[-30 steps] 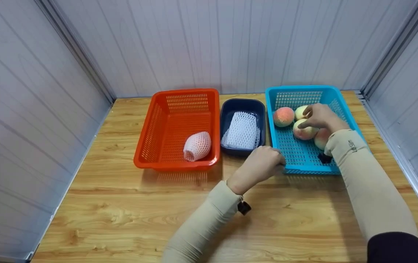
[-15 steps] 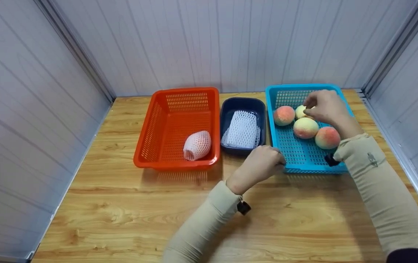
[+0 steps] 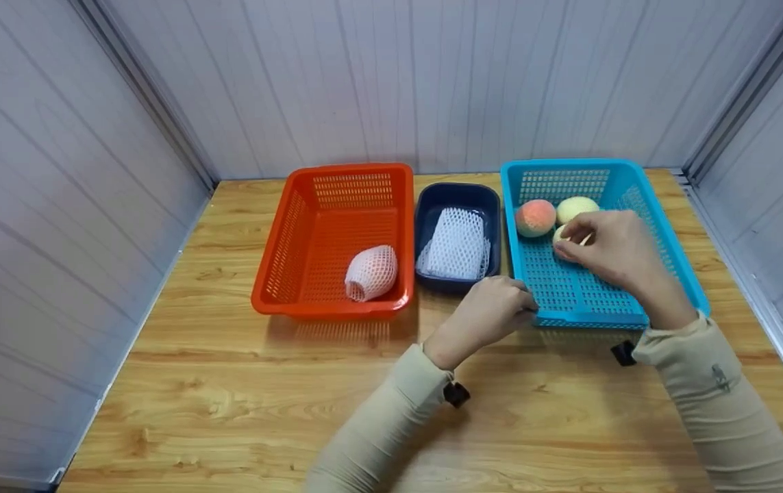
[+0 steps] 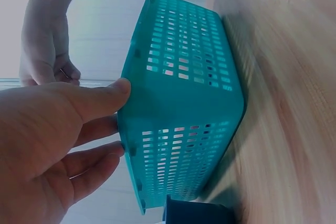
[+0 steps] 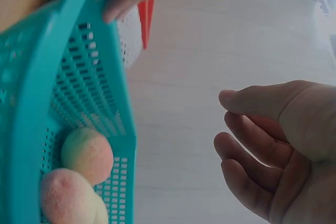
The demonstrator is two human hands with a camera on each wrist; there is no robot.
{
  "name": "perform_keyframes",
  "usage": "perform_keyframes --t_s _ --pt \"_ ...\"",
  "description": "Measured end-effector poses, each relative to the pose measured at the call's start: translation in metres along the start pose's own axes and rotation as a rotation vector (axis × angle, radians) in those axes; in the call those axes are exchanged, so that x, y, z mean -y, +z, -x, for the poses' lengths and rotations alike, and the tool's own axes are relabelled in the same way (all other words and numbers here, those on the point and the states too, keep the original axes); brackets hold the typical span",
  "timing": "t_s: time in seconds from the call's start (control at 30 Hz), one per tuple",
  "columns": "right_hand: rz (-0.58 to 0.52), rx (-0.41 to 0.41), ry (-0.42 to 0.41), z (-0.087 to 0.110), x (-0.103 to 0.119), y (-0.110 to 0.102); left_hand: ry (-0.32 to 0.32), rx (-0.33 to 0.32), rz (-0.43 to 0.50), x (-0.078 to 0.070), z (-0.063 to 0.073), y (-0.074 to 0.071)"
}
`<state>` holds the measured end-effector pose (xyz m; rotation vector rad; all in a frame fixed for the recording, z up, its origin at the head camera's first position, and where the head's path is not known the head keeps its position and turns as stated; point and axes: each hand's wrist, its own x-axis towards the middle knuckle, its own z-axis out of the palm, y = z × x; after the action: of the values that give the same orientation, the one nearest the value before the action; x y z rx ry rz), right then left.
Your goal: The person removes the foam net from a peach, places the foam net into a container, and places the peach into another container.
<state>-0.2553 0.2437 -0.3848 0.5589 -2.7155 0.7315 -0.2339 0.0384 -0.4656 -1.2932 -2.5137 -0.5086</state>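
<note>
My left hand (image 3: 490, 308) grips the near left corner of a blue plastic basket (image 3: 586, 316). In the left wrist view its thumb (image 4: 113, 95) presses one side of the rim and its fingers lie against the other. My right hand (image 3: 614, 250) hovers over the basket, fingers loosely bent and nothing between them, as the right wrist view also shows. Inside the basket lie a reddish peach (image 3: 536, 218), a pale peach (image 3: 577, 207) and another peach (image 3: 560, 241) partly covered by the right hand in the head view.
An orange basket (image 3: 264, 301) on the left contains a peach in a white foam net (image 3: 372, 272). Between the baskets, a navy box (image 3: 425, 277) holds white foam net sleeves (image 3: 458, 243). White panel walls (image 3: 377, 82) enclose the wooden table (image 3: 227, 404) at the back and sides.
My right hand has drawn away from the peaches, rising and shifting right, then come back toward me over the basket's near part. My left hand keeps its hold on the corner.
</note>
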Motion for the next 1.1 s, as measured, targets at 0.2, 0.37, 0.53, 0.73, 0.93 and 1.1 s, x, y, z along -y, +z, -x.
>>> perform_keyframes --t_s 0.2,0.37,0.53,0.73,0.93,1.1 --pt "-0.033 -0.041 -0.079 0.02 0.012 0.007 -0.008 -0.015 0.011 0.001 0.002 0.004" --pt "-0.047 -0.044 -0.089 0.028 0.015 0.013 -0.018 -0.023 0.016 0.003 0.004 0.008" --pt "-0.03 -0.046 -0.102 0.032 0.014 0.019 -0.025 -0.013 0.026 0.004 0.006 0.008" --pt "-0.074 -0.005 -0.097 0.042 0.012 0.029 -0.003 -0.001 0.06 0.008 0.013 0.005" --pt "-0.059 -0.024 -0.144 0.053 0.009 0.039 -0.01 -0.056 0.059 0.01 0.024 -0.001" --pt "-0.062 -0.053 -0.203 0.062 0.008 0.05 -0.071 -0.084 0.077 0.012 0.032 -0.02"
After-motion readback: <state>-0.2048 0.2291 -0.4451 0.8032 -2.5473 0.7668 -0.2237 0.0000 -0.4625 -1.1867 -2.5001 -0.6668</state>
